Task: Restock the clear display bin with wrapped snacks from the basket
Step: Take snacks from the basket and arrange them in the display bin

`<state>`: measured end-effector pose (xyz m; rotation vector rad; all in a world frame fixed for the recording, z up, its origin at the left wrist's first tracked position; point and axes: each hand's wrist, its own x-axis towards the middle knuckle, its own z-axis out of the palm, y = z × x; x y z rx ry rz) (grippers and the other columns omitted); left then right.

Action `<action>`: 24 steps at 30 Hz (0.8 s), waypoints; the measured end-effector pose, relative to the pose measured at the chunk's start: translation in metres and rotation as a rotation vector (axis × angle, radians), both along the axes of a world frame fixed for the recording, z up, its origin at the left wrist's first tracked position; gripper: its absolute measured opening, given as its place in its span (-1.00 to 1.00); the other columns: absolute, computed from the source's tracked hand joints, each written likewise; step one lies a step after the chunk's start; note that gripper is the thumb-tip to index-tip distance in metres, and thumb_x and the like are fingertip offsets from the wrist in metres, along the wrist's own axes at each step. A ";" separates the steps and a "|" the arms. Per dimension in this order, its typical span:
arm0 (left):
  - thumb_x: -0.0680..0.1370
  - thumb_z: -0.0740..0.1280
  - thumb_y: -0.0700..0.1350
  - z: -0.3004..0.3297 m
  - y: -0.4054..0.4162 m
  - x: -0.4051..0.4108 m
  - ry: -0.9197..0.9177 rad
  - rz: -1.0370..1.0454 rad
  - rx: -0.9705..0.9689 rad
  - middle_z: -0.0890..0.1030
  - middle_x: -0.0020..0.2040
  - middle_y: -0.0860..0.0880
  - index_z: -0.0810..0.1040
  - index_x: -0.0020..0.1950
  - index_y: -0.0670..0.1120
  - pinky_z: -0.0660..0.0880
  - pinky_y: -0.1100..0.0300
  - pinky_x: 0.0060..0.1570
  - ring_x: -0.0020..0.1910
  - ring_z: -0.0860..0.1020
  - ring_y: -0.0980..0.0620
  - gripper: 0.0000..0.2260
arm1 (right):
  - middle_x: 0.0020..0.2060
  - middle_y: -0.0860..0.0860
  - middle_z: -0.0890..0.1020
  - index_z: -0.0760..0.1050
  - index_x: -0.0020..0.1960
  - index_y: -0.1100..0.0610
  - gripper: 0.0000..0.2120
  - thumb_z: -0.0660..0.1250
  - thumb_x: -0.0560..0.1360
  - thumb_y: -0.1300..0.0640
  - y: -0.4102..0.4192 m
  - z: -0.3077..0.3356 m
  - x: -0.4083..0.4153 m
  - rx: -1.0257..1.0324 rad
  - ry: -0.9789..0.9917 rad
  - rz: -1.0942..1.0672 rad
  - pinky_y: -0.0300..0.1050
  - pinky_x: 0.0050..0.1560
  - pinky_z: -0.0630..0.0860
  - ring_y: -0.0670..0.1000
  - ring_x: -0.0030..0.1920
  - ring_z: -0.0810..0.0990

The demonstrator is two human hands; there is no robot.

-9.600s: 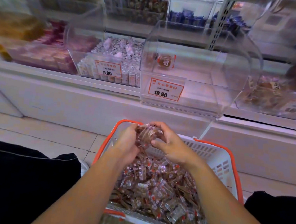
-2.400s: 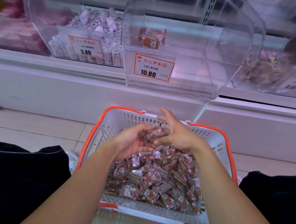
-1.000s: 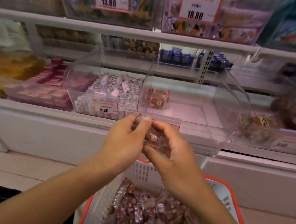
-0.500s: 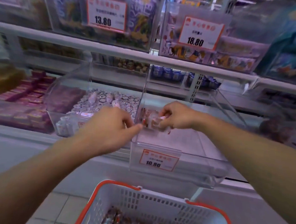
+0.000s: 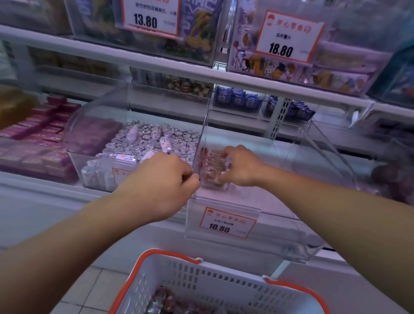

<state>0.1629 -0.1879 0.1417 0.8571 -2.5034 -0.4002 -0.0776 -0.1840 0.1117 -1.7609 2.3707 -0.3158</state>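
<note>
Wrapped snacks [image 5: 212,167] were held by the right hand [image 5: 241,166] inside the clear display bin [image 5: 295,231], against its left wall; the left hand [image 5: 159,185] was curled near that wall's edge, its grip contents indiscernible. Careless release might scatter them.

The white shelf [image 5: 33,190] carries the clear display bin [image 5: 269,228]; the basket [image 5: 214,281] stands on the tiled floor [image 5: 87,287].
</note>
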 end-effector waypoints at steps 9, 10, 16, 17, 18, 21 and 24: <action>0.59 0.22 0.14 -0.004 0.005 0.003 0.047 0.028 0.043 0.54 -0.44 -0.04 0.47 -0.40 -0.08 0.39 0.12 -0.36 -0.37 0.50 -0.04 -0.56 | 0.19 0.10 0.56 0.43 0.34 0.14 -0.39 0.57 0.38 0.01 0.001 0.014 0.018 0.043 -0.009 -0.025 -0.08 0.05 0.51 0.09 0.06 0.55; 0.57 0.22 0.18 -0.003 0.007 0.004 0.053 0.056 0.044 0.53 -0.44 0.00 0.47 -0.39 -0.05 0.35 0.14 -0.37 -0.37 0.49 -0.01 -0.57 | 0.22 0.11 0.54 0.43 0.35 0.15 -0.38 0.56 0.39 0.00 0.003 0.020 0.021 0.050 0.005 -0.030 -0.04 0.11 0.53 0.11 0.12 0.55; 0.37 0.13 0.13 0.000 0.016 0.026 0.180 0.143 -0.044 0.43 -0.51 -0.02 0.35 -0.42 -0.11 0.25 0.14 -0.44 -0.43 0.44 -0.03 -0.66 | 0.04 0.01 0.63 0.53 0.19 0.05 -0.70 0.40 0.51 -0.03 0.056 0.065 0.060 -0.258 0.158 -0.038 0.02 0.03 0.57 0.06 0.02 0.59; 0.36 0.11 0.13 -0.003 0.016 0.030 0.167 0.124 -0.049 0.39 -0.54 -0.05 0.32 -0.43 -0.14 0.21 0.14 -0.47 -0.46 0.43 -0.05 -0.65 | -0.11 -0.05 0.63 0.55 0.06 0.00 -0.83 0.36 0.52 -0.04 0.075 0.063 0.071 -0.479 0.166 -0.033 -0.04 -0.11 0.57 0.02 -0.12 0.60; 0.34 0.09 0.13 -0.009 0.016 0.033 0.128 0.109 -0.040 0.38 -0.54 -0.06 0.31 -0.44 -0.15 0.21 0.14 -0.47 -0.46 0.42 -0.08 -0.64 | -0.26 -0.11 0.59 0.53 -0.07 -0.04 -0.92 0.32 0.53 -0.03 0.095 0.053 0.084 -0.720 0.159 -0.004 -0.11 -0.26 0.52 -0.03 -0.26 0.57; 0.37 0.13 0.18 -0.052 0.024 0.028 -0.159 0.087 0.007 0.47 -0.44 -0.07 0.38 -0.43 -0.13 0.30 0.13 -0.41 -0.33 0.50 -0.15 -0.61 | -0.42 -0.09 0.47 0.43 -0.20 0.02 -0.83 0.27 0.54 0.00 0.146 -0.023 0.124 -0.968 0.041 -0.006 -0.12 -0.40 0.36 0.00 -0.40 0.48; 0.49 0.28 0.19 -0.126 0.045 0.026 -0.563 0.021 0.146 0.63 -0.13 0.00 0.53 -0.24 -0.04 0.40 0.16 -0.21 -0.09 0.58 -0.08 -0.69 | -0.19 0.05 0.65 0.53 -0.07 0.07 -0.85 0.29 0.54 0.00 0.170 -0.135 0.143 -0.161 -0.220 -0.028 -0.03 -0.17 0.52 0.12 -0.13 0.62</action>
